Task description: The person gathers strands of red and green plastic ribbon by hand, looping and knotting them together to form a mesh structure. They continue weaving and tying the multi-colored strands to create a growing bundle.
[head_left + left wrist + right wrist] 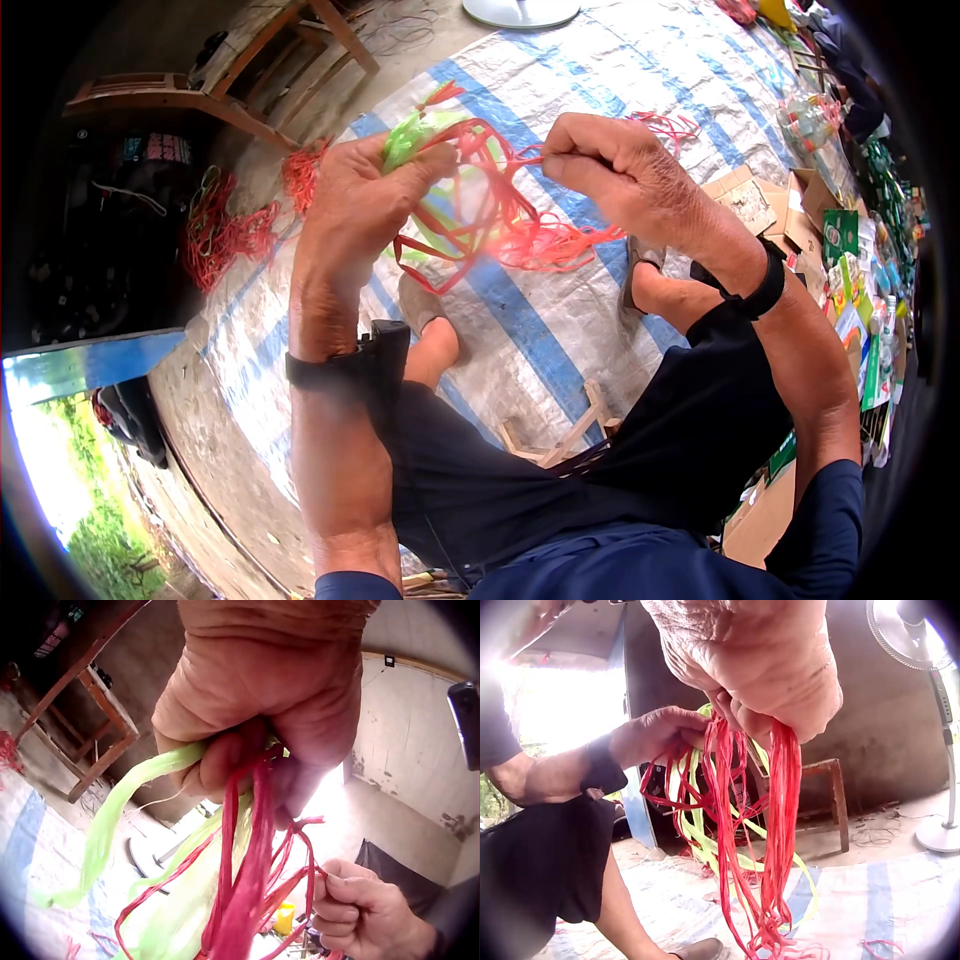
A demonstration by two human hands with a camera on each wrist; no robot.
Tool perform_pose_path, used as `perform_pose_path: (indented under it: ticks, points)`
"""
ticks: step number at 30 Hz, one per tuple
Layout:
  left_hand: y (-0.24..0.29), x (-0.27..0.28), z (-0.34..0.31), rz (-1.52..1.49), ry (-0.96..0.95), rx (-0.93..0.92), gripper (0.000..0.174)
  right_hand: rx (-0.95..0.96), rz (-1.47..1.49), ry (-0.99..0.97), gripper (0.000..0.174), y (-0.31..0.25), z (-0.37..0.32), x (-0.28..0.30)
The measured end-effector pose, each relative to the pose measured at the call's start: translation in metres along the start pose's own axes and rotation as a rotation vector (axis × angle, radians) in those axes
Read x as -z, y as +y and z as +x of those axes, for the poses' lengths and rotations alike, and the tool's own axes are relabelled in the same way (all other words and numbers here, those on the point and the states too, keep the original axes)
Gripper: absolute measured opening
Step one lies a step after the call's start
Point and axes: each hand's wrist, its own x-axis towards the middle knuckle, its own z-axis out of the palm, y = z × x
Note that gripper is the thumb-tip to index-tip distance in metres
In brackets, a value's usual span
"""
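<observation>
In the head view my left hand (362,195) is raised and grips a bunch of light green plastic strips (404,142) together with red plastic strips (448,215). My right hand (625,180) is a short way to the right, its fingers curled on more red strips. Strands stretch between the two hands. The right wrist view shows a long red bundle (782,810) hanging in loops below the right hand, its lower end near the ground sheet. Seen from the left wrist, green strips (112,806) and red strips (259,855) hang from the left fingers.
A blue-and-white striped sheet (520,310) covers the floor. Piles of red strips (215,235) lie at the left, beside a wooden bench (150,92). Cardboard boxes (800,205) and bottles stand at the right. A fan (941,832) stands on the far side.
</observation>
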Motion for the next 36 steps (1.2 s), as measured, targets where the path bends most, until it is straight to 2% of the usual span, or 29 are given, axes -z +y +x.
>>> perform_pose_path:
  ticks: [5,7,10,11,13,14,15,18,22,26,28,30,33,36]
  points:
    - [-0.010,0.001,0.004,-0.061,-0.027,-0.051,0.020,-0.018,-0.012,-0.017,0.011,-0.004,-0.001,0.009]
    - [-0.002,0.006,0.000,-0.059,-0.029,-0.045,0.020,-0.106,-0.053,0.003,0.011,-0.002,-0.005,0.013]
    - [-0.013,0.004,0.006,-0.019,0.000,-0.054,0.021,-0.137,-0.133,-0.006,0.009,-0.004,-0.007,0.018]
    - [-0.013,0.009,0.004,-0.019,0.001,-0.056,0.021,-0.135,-0.134,-0.005,0.009,0.005,-0.010,0.019]
    - [-0.005,0.029,-0.003,-0.023,0.136,-0.044,0.022,-0.097,-0.244,0.161,0.010,0.034,-0.021,0.026]
    - [-0.011,0.046,-0.001,-0.170,0.135,-0.109,0.020,0.003,-0.404,0.090,0.013,0.039,-0.025,0.048]
    - [-0.021,0.060,0.002,-0.204,0.197,-0.108,0.021,-0.284,-0.222,0.188,0.014,0.041,-0.028,0.061]
    - [-0.029,0.067,0.003,-0.193,0.286,-0.120,0.023,-0.464,-0.217,0.282,0.019,0.045,-0.031,0.088]
    - [-0.028,0.066,0.006,-0.158,0.297,-0.124,0.024,-0.510,-0.202,0.313,0.022,0.047,-0.029,0.097]
    - [-0.022,0.075,0.003,-0.178,0.350,-0.121,0.024,-0.377,-0.300,0.429,0.022,0.074,-0.031,0.111]
    - [-0.028,0.089,0.005,-0.141,0.375,-0.128,0.024,-0.494,-0.211,0.489,0.028,0.072,-0.031,0.122]
    - [-0.033,0.099,0.007,-0.103,0.472,-0.139,0.022,-0.468,-0.254,0.546,0.029,0.087,-0.037,0.133]
    - [-0.025,0.097,0.003,-0.254,0.540,-0.188,0.023,-0.628,-0.260,0.630,0.027,0.107,-0.046,0.154]
    - [-0.029,0.110,0.005,-0.304,0.621,-0.218,0.025,-0.655,-0.273,0.671,0.027,0.110,-0.056,0.164]
